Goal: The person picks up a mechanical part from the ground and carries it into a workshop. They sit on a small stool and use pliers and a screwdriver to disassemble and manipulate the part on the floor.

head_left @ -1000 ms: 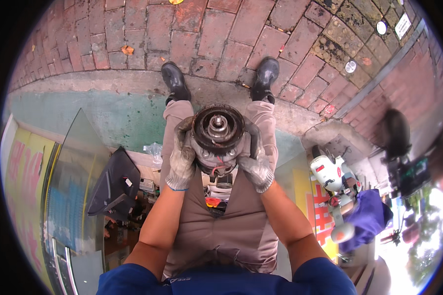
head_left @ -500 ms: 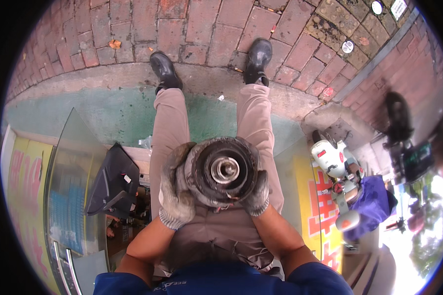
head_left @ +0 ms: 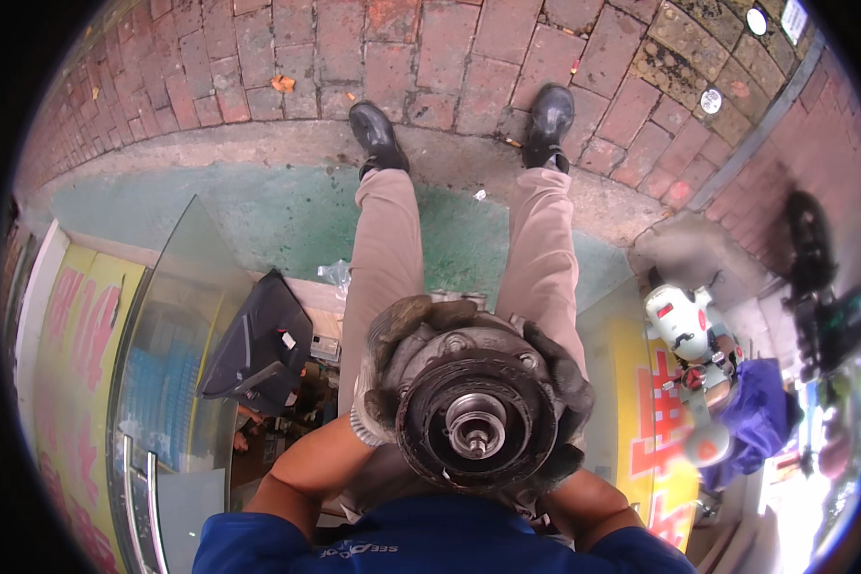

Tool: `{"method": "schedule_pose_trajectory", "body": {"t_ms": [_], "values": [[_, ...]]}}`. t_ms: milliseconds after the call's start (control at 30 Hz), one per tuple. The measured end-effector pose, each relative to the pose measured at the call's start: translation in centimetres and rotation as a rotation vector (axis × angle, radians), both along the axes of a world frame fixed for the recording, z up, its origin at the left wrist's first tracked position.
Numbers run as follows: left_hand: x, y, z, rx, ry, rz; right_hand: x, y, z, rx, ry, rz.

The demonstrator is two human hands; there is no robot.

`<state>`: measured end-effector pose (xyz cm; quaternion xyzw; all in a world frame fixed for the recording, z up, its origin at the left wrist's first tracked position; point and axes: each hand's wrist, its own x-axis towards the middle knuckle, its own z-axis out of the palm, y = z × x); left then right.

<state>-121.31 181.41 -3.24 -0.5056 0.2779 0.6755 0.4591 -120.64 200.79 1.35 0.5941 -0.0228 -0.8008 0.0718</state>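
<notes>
Between my two gloved hands is a greasy metal compressor (head_left: pixel 456 342). Its round black pulley (head_left: pixel 416 432) faces up at me, with a bright steel ring and a shaft end at its centre. My left hand (head_left: pixel 392 335), in a dirty grey knit glove, wraps round the left and far side of the grey bolted housing. On the opposite side, the dark-stained fingers of my right hand (head_left: pixel 566 383) curl round the rim. The compressor is raised over my lap; its underside is hidden.
A glass door (head_left: pixel 167 354) and a black case (head_left: pixel 258 349) are at my left, with cluttered small things beside it. At right stand a yellow sign panel (head_left: pixel 655 430) and a white scooter (head_left: pixel 679 316) with a purple cover (head_left: pixel 756 421). Brick paving (head_left: pixel 383 57) lies beyond my shoes.
Both hands have brought the compressor closer to my body and tilted it, so the bolted housing behind the pulley now shows. My right-hand fingers now show around its far right side.
</notes>
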Motion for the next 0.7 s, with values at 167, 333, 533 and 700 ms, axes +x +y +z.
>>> {"method": "schedule_pose_trajectory", "body": {"t_ms": [167, 333, 533, 700], "values": [[4.0, -0.6, -7.6, -0.35, 0.667, -0.607, 5.4, -2.1, -5.5, 0.72, -0.086, 0.868], [3.2, 0.6, -4.7, -0.633, 0.994, -1.019, 11.0, -4.7, -9.6, 0.483, -0.047, 0.458], [2.5, 0.5, 1.3, -0.632, 0.984, -0.746, 13.1, -4.8, -8.2, 0.406, 0.171, 0.515], [4.8, -0.2, 2.9, -0.611, 1.131, -0.8, 11.9, -3.0, -7.9, 0.259, 0.226, 0.467]]}}
